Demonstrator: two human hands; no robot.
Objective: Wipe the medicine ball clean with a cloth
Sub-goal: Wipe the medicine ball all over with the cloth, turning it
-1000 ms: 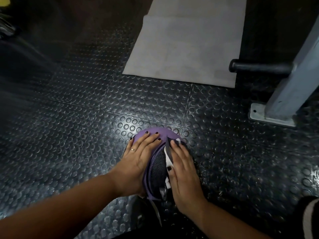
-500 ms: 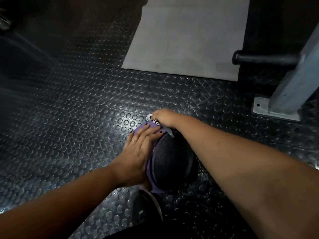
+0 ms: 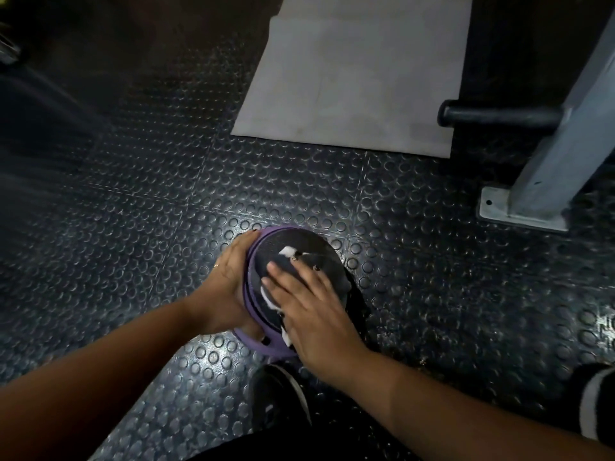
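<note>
The medicine ball (image 3: 309,242), purple round its edge with a black textured face turned upward, sits on the floor just below the middle of the frame. A cloth (image 3: 284,261), dark with white patches showing at its edges, lies on that black face.

The right grip (image 3: 309,311), a bare hand, lies flat on the cloth with its fingers straight and spread, pressing the cloth against the ball; it is not clenched round anything. The left grip (image 3: 226,287), also a bare hand, grasps the ball's purple left side, fingers curved along the rim towards the top and thumb low on the near side. A thin ring (image 3: 216,265) shows on one of its fingers. Both forearms come in from the bottom edge.

Just below the ball, between the forearms, is a dark shoe (image 3: 279,394). At the lower right edge is a dark thing with a white stripe (image 3: 592,404); what it is cannot be told.

The floor (image 3: 166,194) is black rubber covered in raised round studs, lit brightly round the ball. A pale grey mat (image 3: 359,84) lies flat on it at upper centre. At the upper right a grey metal post (image 3: 549,161) leans up out of the frame from a flat base plate (image 3: 499,207) on the floor, and a black bar (image 3: 499,117) sticks out leftward from the post.
</note>
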